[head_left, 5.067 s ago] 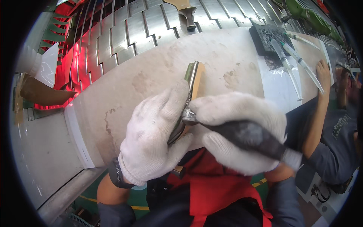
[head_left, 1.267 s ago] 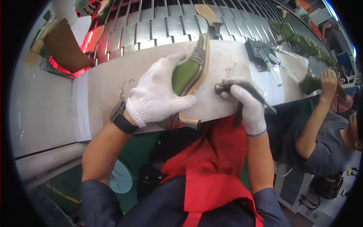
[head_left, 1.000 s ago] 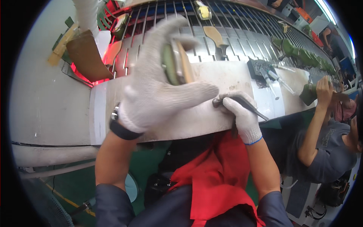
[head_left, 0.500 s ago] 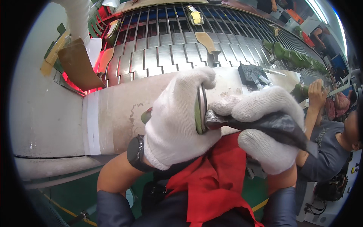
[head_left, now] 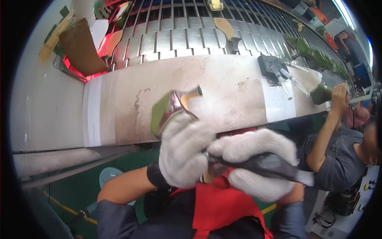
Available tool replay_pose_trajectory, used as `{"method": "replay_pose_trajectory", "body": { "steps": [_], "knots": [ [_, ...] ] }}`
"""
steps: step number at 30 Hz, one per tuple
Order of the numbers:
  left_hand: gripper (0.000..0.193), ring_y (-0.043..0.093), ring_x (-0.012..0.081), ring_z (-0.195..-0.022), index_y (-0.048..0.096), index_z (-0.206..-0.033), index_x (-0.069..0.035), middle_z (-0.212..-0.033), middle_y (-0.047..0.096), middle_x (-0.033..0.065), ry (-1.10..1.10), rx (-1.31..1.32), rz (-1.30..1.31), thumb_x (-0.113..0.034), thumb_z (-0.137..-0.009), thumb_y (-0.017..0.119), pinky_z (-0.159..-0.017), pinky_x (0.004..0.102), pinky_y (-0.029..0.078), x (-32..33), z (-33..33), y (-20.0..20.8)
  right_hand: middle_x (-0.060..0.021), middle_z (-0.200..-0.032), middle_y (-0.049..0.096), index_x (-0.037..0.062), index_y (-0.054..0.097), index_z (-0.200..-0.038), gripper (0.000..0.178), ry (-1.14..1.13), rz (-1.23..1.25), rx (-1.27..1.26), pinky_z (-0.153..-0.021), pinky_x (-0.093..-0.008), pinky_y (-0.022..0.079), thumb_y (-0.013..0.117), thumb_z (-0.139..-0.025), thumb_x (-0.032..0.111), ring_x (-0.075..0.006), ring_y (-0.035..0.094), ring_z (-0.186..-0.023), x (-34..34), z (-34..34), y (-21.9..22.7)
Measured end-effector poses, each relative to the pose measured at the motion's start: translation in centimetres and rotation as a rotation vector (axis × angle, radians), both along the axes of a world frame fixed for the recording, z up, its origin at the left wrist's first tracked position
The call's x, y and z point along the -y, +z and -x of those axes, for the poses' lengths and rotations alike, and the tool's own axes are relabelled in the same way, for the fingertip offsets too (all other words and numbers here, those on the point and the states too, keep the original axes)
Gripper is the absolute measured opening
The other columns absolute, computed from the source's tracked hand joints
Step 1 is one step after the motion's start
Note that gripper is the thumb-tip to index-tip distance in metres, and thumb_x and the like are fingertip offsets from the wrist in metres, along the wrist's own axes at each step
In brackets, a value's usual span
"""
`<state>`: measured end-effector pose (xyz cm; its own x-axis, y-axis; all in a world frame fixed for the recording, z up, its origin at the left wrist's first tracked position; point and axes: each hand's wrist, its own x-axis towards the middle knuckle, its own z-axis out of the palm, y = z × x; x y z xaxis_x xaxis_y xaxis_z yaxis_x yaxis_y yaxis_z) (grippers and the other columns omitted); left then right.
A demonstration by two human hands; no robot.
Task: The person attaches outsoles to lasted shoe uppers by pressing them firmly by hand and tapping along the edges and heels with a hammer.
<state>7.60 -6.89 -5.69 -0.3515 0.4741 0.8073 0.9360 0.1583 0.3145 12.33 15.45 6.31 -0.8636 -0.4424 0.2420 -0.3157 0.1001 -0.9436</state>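
Clutches dark-handled tool (head_left: pixel 274 166) in white-gloved right hand (head_left: pixel 260 148), green high-heeled shoe (head_left: pixel 160 113) in white-gloved left hand (head_left: pixel 185 153): likely stiff, hold midfoot!

Counter (head_left: pixel 179 79): pale, with brown stains
Left end: white strip (head_left: pixel 93 113)
Right part: white sheet (head_left: pixel 280 109), dark block (head_left: pixel 266 67), syringes (head_left: pixel 294 81) at the block's edge

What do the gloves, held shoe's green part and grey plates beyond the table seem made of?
Gloves: probably knitted cloth, matte, softly creased.
Green part: perhaps leather or fabric; dull, too blurred to settle.
Grey plates: likely bare metal, from their bright sheen.
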Motion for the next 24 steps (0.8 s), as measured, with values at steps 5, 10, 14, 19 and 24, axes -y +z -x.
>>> {"method": "replay_pose_trajectory", "body": {
  "steps": [5, 10, 14, 19, 24],
  "knots": [
    [0.092, 0.055, 0.0479, -0.144, 0.035, -0.163, 0.005, -0.155, 0.052, 0.0285, 0.504, -0.209, 0.08, -0.048, -0.101, 0.076, -0.127, 0.0685, 0.036, 1.2, 1.2, -8.6, -0.0235, -0.126, 0.079, -0.0066, 0.067, -0.126, 0.024, -0.483, 0.423, 0.521, -0.105, -0.0434, 0.063, 0.064, -0.103, 0.0, -0.0296, 0.077, -0.121, 3.0, -2.0, -11.9],
    [0.095, 0.055, 0.0482, -0.145, 0.034, -0.164, 0.002, -0.155, 0.052, 0.0281, 0.501, -0.153, 0.158, -0.046, -0.097, 0.081, -0.128, 0.0701, 0.034, 2.2, 0.6, -9.2, -0.0256, -0.128, 0.078, -0.008, 0.067, -0.126, 0.025, -0.434, 0.543, 0.513, -0.106, -0.0444, 0.063, 0.066, -0.102, 0.0, -0.0327, 0.077, -0.122, 2.7, -1.6, -13.3],
    [0.094, 0.054, 0.0477, -0.145, 0.035, -0.163, 0.001, -0.153, 0.052, 0.0269, 0.513, -0.143, 0.113, -0.047, -0.097, 0.082, -0.127, 0.0708, 0.035, 1.7, 0.6, -9.8, -0.0249, -0.127, 0.078, -0.0082, 0.068, -0.124, 0.03, -0.356, 0.478, 0.431, -0.108, -0.0443, 0.061, 0.074, -0.096, -0.001, -0.0327, 0.077, -0.12, 0.8, 0.3, -11.4],
    [0.062, 0.065, 0.0437, -0.132, 0.051, -0.145, -0.004, -0.143, 0.065, 0.0227, 0.521, -0.076, -0.045, -0.031, -0.098, 0.081, -0.129, 0.0682, 0.031, 0.5, 0.4, -9.3, -0.0219, -0.125, 0.079, -0.0023, 0.075, -0.118, 0.033, -0.443, 0.439, 0.302, -0.104, -0.0429, 0.062, 0.088, -0.09, 0.01, -0.0303, 0.078, -0.116, 0.0, 1.6, -8.0],
    [0.05, 0.066, 0.0409, -0.131, 0.058, -0.135, -0.006, -0.138, 0.068, 0.0199, 0.461, 0.024, -0.019, -0.01, -0.09, 0.079, -0.131, 0.0702, 0.028, 1.3, 0.1, -9.0, -0.0188, -0.119, 0.079, -0.0011, 0.077, -0.111, 0.031, -0.13, -0.042, 0.233, -0.099, -0.0431, 0.062, 0.091, -0.084, 0.007, -0.0274, 0.077, -0.11, 1.3, 5.7, -7.4]
  ]
}}
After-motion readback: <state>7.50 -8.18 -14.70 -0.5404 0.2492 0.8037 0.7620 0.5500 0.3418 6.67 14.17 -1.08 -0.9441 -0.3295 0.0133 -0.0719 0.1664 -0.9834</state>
